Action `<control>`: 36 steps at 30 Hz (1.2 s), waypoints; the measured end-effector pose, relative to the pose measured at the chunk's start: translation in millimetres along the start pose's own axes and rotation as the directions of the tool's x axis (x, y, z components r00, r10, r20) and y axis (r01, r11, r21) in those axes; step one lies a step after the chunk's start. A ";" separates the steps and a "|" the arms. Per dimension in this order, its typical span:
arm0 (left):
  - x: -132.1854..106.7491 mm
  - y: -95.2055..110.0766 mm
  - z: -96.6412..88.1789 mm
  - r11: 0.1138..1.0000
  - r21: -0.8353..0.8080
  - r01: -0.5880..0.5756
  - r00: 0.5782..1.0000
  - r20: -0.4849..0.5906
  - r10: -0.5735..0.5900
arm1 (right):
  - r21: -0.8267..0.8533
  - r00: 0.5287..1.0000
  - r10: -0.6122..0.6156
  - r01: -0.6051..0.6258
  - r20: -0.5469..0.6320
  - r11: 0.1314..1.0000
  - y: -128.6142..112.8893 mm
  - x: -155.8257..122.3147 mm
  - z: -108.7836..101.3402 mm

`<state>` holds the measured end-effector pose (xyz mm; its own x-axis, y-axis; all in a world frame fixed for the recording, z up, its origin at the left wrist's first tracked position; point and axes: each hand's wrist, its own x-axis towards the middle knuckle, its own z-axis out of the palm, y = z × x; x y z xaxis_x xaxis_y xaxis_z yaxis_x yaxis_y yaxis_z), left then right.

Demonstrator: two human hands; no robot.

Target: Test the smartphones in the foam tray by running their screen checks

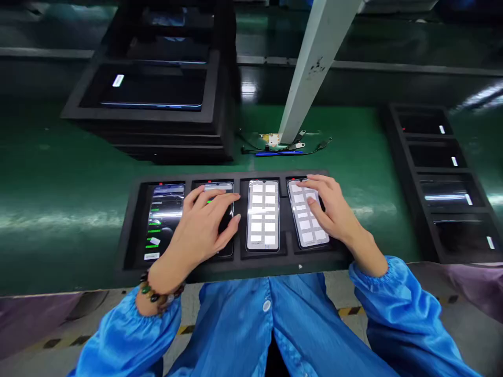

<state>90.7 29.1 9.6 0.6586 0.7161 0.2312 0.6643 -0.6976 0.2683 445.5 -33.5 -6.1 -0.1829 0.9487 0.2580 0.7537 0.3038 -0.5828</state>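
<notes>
Four compartments would be too fine a count, so: a black foam tray (pixel 165 266) in front of me holds several smartphones, each lying in its own compartment. My left hand (pixel 202 225) is over the second smartphone (pixel 227 246) from the left, fingers spread and bent, covering much of its screen. At the right end, my right hand (pixel 330 207) rests with its fingers on a smartphone (pixel 306 230) showing white blocks; this one lies slightly tilted. Between the hands lies another smartphone (pixel 263 214) with the same white-block screen. The leftmost smartphone (pixel 165 220) shows a dark screen with green lines.
A tall stack of black trays (pixel 157 114) with phones stands at the back left. Another black tray (pixel 424 193) with phones lies at right. A grey post (pixel 310 68) rises behind, with cables and a blue pen (pixel 279 153) at its foot.
</notes>
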 end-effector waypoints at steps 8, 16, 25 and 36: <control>32.5 16.5 11.2 0.997 0.030 -0.075 0.994 0.079 0.072 | -0.069 0.995 -0.052 0.057 0.085 0.996 7.0 15.6 10.7; 36.1 22.1 14.2 0.995 0.065 -0.072 0.993 0.098 0.066 | -0.081 0.993 -0.081 0.088 0.089 0.993 1.3 5.3 9.0; -4.8 43.0 3.2 0.990 0.069 -0.120 0.989 0.099 0.113 | -0.096 0.987 -0.144 0.150 0.067 0.984 -13.1 -42.1 1.8; -45.4 57.9 3.7 0.973 0.015 -0.229 0.969 -0.095 0.229 | -0.026 0.965 -0.261 0.261 0.013 0.965 -28.4 -87.1 -2.0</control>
<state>100.6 -43.9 11.2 0.7569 0.5360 0.3740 0.5014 -0.8432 0.1938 441.3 -124.9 -10.5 -0.3810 0.8377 0.3913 0.6961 0.5384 -0.4749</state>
